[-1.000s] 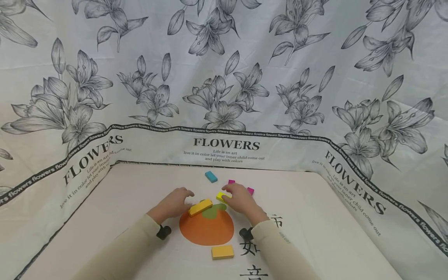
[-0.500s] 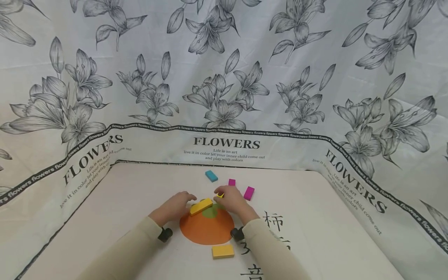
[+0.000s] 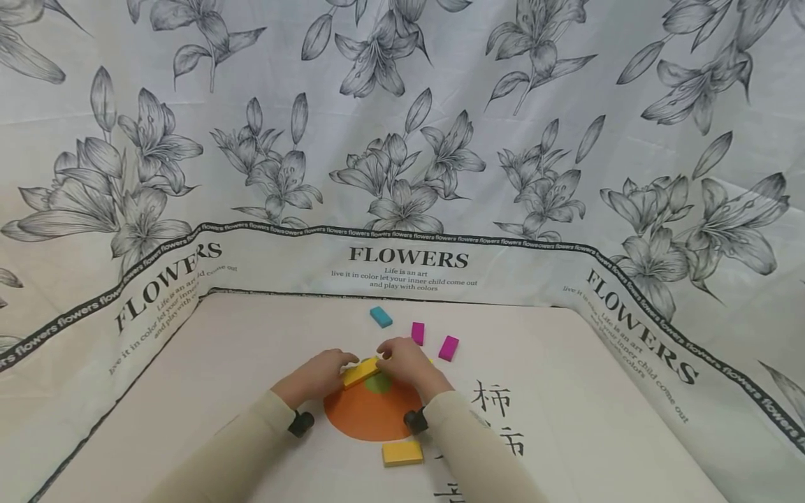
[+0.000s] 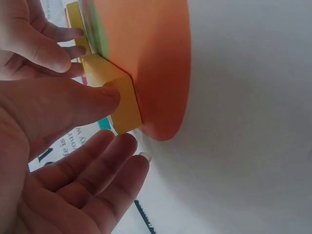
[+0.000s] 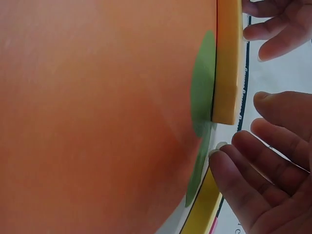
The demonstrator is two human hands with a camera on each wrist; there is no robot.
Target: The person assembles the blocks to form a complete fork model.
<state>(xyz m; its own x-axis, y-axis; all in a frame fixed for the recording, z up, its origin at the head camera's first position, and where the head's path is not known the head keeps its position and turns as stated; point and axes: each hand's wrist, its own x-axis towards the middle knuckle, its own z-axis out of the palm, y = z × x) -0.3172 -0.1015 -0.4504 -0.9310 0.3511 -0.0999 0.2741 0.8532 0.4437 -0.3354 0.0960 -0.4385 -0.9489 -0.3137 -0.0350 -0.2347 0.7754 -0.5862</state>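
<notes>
A long orange-yellow block [image 3: 361, 373] lies across the top edge of a printed orange fruit [image 3: 371, 419] with a green leaf [image 5: 202, 87]. At the block's left end is my left hand [image 3: 313, 377], its thumb [image 4: 105, 100] overlapping the end face in the left wrist view and its fingers loose below. My right hand [image 3: 407, 362] is at the other end, relaxed fingers just off the block in the right wrist view. Beside the leaf lies a brighter yellow block [image 5: 201, 207], mostly hidden by the right hand in the head view.
Beyond the hands lie a blue block [image 3: 380, 316] and two magenta blocks [image 3: 448, 348]. A second orange-yellow block [image 3: 402, 453] lies nearer, below the fruit print. Black characters [image 3: 490, 398] are printed on the white cloth to the right. A flower-printed curtain [image 3: 402, 175] encloses the table.
My right hand has moved left, off the bright yellow block to the long block's end, uncovering the magenta blocks. My left hand has shifted slightly right and nearer.
</notes>
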